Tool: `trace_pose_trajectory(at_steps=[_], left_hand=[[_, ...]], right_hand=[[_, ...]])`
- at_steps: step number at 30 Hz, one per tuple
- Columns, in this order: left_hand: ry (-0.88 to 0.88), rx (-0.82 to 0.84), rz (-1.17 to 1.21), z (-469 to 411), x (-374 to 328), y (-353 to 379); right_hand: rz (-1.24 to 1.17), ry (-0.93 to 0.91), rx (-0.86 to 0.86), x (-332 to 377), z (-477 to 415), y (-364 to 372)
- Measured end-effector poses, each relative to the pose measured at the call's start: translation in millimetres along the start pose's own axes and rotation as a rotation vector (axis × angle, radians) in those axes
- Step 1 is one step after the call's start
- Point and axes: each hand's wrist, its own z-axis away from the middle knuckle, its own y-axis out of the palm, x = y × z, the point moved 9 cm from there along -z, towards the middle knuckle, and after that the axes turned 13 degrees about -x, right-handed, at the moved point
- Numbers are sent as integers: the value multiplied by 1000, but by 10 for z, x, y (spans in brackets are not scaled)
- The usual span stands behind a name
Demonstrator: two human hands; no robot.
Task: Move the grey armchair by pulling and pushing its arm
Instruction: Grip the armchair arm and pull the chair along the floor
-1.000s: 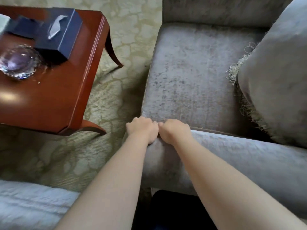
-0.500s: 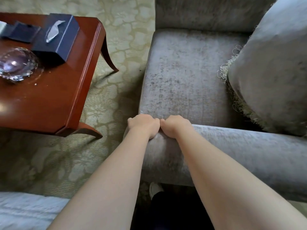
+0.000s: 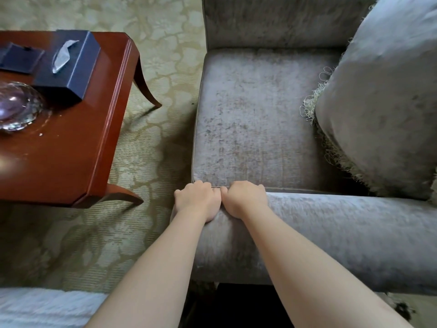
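Observation:
The grey velvet armchair fills the right half of the view, seen from above across its near arm. My left hand and my right hand sit side by side on the front end of that arm, both closed over its top with the fingers curled down toward the seat cushion. The knuckles of the two hands touch. A large grey cushion with a fringe leans in the right corner of the seat.
A red-brown wooden side table stands left of the chair on patterned beige carpet, carrying a dark blue tissue box and a glass bowl. White fabric lies at the bottom left.
Both hands keep the same hold on the arm. The chair and the table sit lower in the view than before, and the gap between chair and table looks a little wider.

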Motion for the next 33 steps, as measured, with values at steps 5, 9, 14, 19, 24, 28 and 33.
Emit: trace_pose_trajectory(at_steps=[5,9,14,19,24,28,33], left_hand=[[-3,-9,-14,-4,-9,-32],[8,2,-14,20,-16,-48],[10,12,-39,107,-34,7],[99,67,-125,199,-32,95],[83,263,-232,17,-156,160],[189,348,-158,-52,-1130,320],[409,331,-27,532,-2985,548]], right_hand=[[-4,3,-9,3,-6,-10],[-13,8,17,12,14,-44],[17,-7,79,-29,115,-18],[8,-51,95,15,252,23],[-76,-103,-43,-393,401,-254],[44,21,-157,-1600,513,-605],[152,237,-146,-3338,668,-1150]])
